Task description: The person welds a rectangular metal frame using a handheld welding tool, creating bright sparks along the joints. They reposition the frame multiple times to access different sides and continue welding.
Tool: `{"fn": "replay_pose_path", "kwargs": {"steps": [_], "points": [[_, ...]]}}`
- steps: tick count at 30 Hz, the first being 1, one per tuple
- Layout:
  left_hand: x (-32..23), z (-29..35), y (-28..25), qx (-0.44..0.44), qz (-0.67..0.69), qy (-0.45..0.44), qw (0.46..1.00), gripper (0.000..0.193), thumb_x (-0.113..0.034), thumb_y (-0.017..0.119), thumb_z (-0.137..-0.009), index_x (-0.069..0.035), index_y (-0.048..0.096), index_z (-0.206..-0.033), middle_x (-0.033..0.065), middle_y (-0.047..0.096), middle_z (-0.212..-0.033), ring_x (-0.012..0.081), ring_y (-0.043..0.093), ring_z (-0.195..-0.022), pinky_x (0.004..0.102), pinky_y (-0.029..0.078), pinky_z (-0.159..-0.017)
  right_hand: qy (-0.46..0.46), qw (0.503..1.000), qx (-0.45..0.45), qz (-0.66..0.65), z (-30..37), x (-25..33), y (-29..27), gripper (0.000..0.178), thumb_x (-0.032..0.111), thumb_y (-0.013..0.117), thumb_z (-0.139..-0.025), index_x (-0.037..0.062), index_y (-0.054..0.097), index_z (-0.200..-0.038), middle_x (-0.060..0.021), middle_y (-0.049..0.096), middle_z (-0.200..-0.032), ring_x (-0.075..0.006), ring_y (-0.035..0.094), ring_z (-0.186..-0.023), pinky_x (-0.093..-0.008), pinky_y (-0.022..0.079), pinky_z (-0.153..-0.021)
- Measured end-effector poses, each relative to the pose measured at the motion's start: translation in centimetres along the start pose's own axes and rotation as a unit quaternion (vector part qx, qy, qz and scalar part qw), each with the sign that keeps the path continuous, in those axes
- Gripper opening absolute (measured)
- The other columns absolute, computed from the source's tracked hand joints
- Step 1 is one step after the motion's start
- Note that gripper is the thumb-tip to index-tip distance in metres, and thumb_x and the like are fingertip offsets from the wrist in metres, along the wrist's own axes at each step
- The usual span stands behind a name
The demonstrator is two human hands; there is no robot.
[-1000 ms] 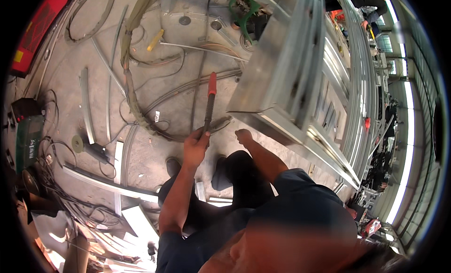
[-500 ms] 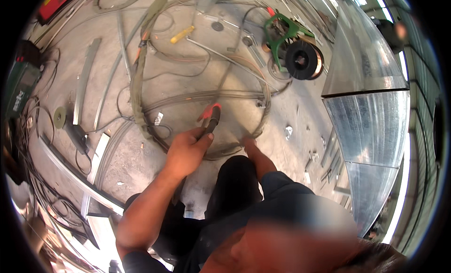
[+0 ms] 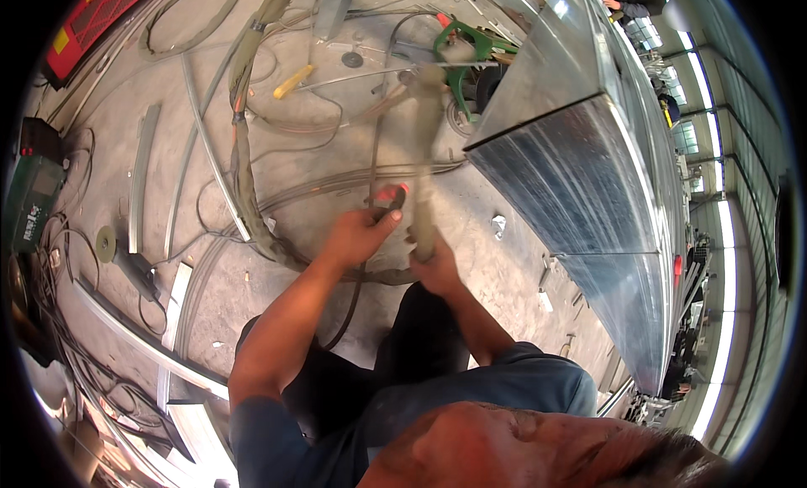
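Observation:
My left hand [image 3: 357,238] is closed round a dark handle with a red end [image 3: 392,192], which looks like a welding clamp. A dark cable [image 3: 346,316] hangs below that hand, past my knees. In my right hand [image 3: 437,268] is a thick olive, cloth-sleeved cable [image 3: 426,164], the fingers wrapped round it. Its raised stretch runs up and away from the hand and is blurred at the top. The same kind of sleeved cable curves along the floor on the left and passes just beyond my knees.
Long galvanized ducting [image 3: 555,185] stands close on the right. A green reel frame [image 3: 462,59] is partly behind it. On the left lie an angle grinder [image 3: 130,265], metal strips [image 3: 145,181] and a dark green machine [image 3: 38,189]. A yellow-handled tool [image 3: 293,82] lies ahead.
My right hand has lifted the sleeved cable off the floor, bringing it nearer my left hand. The view has turned, so the ducting appears closer in. My left hand still holds the red-ended handle.

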State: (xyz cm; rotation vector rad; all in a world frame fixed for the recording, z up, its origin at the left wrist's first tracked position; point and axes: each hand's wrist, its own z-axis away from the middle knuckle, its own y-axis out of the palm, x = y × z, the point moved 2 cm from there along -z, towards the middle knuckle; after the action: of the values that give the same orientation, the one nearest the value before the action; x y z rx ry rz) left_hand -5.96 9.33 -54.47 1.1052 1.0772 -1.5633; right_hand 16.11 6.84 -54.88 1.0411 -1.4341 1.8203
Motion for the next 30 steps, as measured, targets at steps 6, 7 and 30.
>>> {"fn": "replay_pose_path", "kwargs": {"steps": [6,7,30], "points": [[1.2,1.0,0.7,0.095,0.232,0.004,0.968,0.052,-0.044,0.066,-0.095,0.003,0.069,-0.118,0.0024,0.070,-0.102,0.0149,0.063,-0.081,0.0291,0.050,-0.074,-0.126,0.969,0.091,0.192,0.8,5.4,1.0,0.056,0.021,0.074,-0.087,0.0034,0.051,-0.134,-0.0150,0.057,-0.129,-0.0243,0.060,-0.118,-0.0398,0.052,-0.092],[0.7,1.2,0.7,0.076,0.213,-0.016,0.974,0.049,-0.039,0.068,-0.094,0.003,0.068,-0.119,0.0028,0.071,-0.102,0.0146,0.063,-0.082,0.0289,0.050,-0.075,-0.135,0.962,0.118,0.206,1.0,5.2,1.2,0.057,0.026,0.073,-0.088,0.0030,0.050,-0.135,-0.0150,0.054,-0.134,-0.0253,0.059,-0.120,-0.0411,0.051,-0.093],[3.9,4.5,-9.4,-0.257,0.038,-0.056,0.964,0.064,-0.008,0.060,-0.081,0.004,0.042,-0.142,0.0223,0.065,-0.113,0.0288,0.066,-0.079,0.0371,0.056,-0.072,0.039,0.644,-0.368,-0.670,-0.1,-3.3,-18.0,0.030,0.006,0.060,-0.095,0.0171,0.047,-0.121,-0.0043,0.062,-0.097,-0.0117,0.051,-0.061,-0.0251,0.045,-0.049]]}}
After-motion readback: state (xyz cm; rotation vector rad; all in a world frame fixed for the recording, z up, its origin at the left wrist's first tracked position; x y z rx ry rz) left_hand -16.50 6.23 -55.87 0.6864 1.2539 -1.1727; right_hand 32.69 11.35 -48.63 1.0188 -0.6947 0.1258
